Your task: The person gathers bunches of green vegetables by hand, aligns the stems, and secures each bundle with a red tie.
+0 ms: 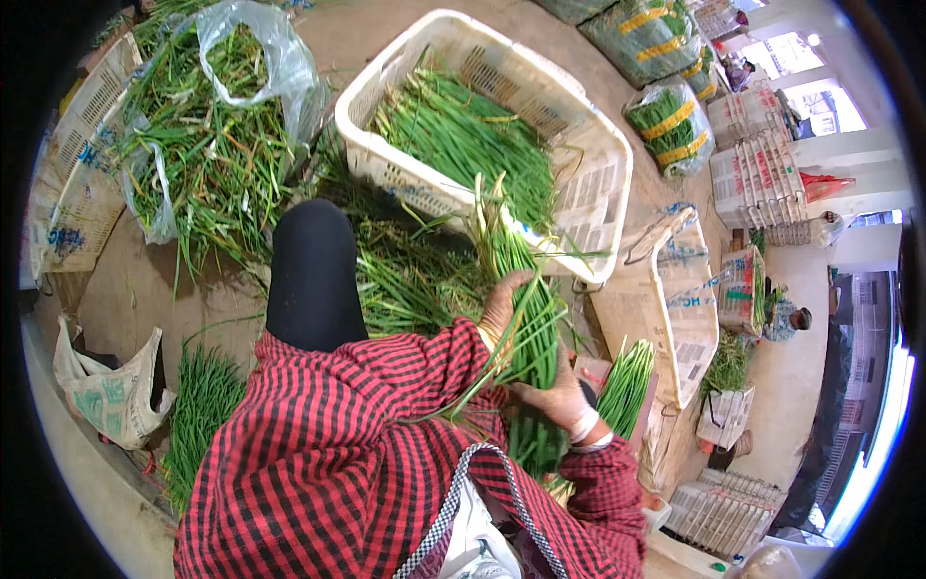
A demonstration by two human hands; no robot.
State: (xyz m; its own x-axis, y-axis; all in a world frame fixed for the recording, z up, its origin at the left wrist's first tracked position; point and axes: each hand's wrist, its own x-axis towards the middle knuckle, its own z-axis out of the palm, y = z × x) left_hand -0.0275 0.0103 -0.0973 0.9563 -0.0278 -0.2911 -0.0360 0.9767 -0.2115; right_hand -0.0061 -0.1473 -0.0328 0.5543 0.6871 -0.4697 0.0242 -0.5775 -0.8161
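Observation:
A thick bunch of green chives or thin scallions (532,340) lies across my lap side, its pale root ends pointing up at the near rim of a white plastic crate (463,189). My left hand (500,307) grips the bunch around its middle, in a soiled glove. Lower down, my right hand (561,398), also gloved, is wrapped around the same stalks from the other side. A few loose blades stick out over my left sleeve. Inside the crate rest more green stalks (463,130), laid roughly parallel with their pale ends to the left.
Loose trimmings (224,159) spill from a clear plastic bag (289,65). Neat stalks (628,383) lie right of my hands, beside another white crate (680,304). A woven sack (108,391) and a green pile (202,412) are left. A person (788,320) sits farther off.

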